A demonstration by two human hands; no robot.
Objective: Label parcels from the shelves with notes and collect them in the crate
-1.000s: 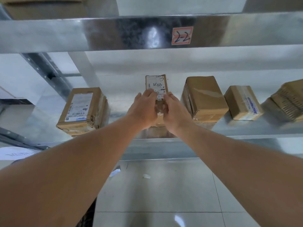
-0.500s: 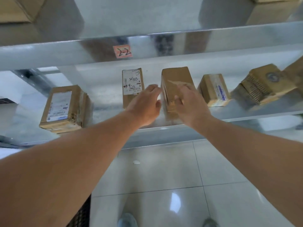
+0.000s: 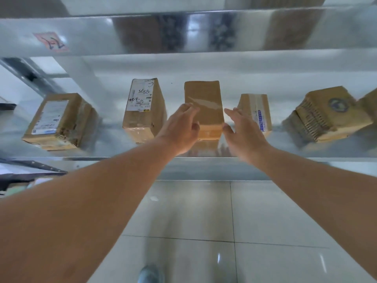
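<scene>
A plain brown taped parcel (image 3: 204,103) stands on the metal shelf (image 3: 204,168) in the middle. My left hand (image 3: 181,129) is at its left side with relaxed fingers at the box's edge; contact is unclear. My right hand (image 3: 242,131) reaches in at its right side, fingers straight, a small gap from the box. To the left stands a labelled parcel (image 3: 142,107) with handwriting on its white label. No notes or crate are in view.
Further parcels sit on the same shelf: a labelled one (image 3: 59,121) at far left, a small one (image 3: 257,111) right of my right hand, a printed carton (image 3: 328,113) at far right. An upper shelf beam (image 3: 183,31) carries a red number tag (image 3: 52,41). Tiled floor lies below.
Both hands left the labelled parcel and moved right to flank the plain brown parcel. The view has shifted right along the shelf.
</scene>
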